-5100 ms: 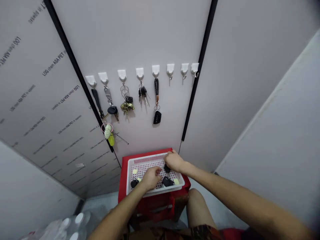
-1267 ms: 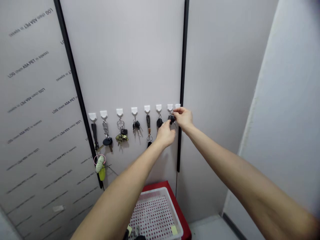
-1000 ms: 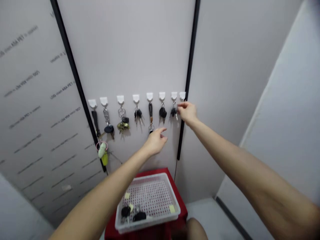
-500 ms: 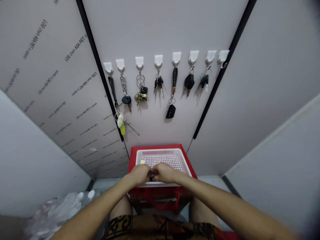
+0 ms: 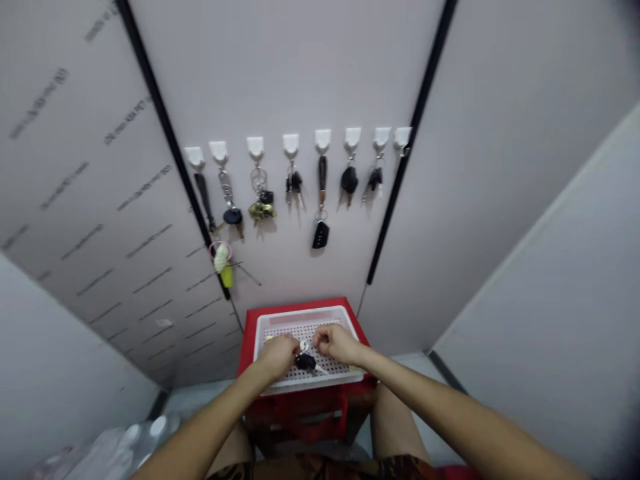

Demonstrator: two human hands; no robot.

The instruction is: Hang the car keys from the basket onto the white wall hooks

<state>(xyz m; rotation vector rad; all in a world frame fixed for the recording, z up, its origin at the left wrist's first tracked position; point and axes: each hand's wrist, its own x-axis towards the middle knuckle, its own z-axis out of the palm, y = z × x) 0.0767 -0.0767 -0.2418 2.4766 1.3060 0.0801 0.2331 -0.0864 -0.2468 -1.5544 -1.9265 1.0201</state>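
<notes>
My left hand (image 5: 280, 355) is closed on a set of keys (image 5: 305, 362) with a black head and a metal ring, held low over the white perforated basket (image 5: 345, 377). The keys stick out to the right of its fingertips, and a small round whitish piece (image 5: 304, 345) shows above them. Just right of the keys, my right hand (image 5: 337, 342) is apart from them, its fingers curled with a small gap to the thumb. Nothing shows in it.
The basket stands on a red stool (image 5: 250, 340). On the wall ahead, white hooks (image 5: 255, 147) hold several key sets, including a black car key fob (image 5: 321, 235) and a green-yellow keychain (image 5: 226, 273). The rightmost hook (image 5: 401, 138) bears no keys. Plastic bottles (image 5: 150, 433) lie lower left.
My hands were together around the keys; now my right hand has drawn away to the right and the keys show in my left. The whole view has shifted and tilted.
</notes>
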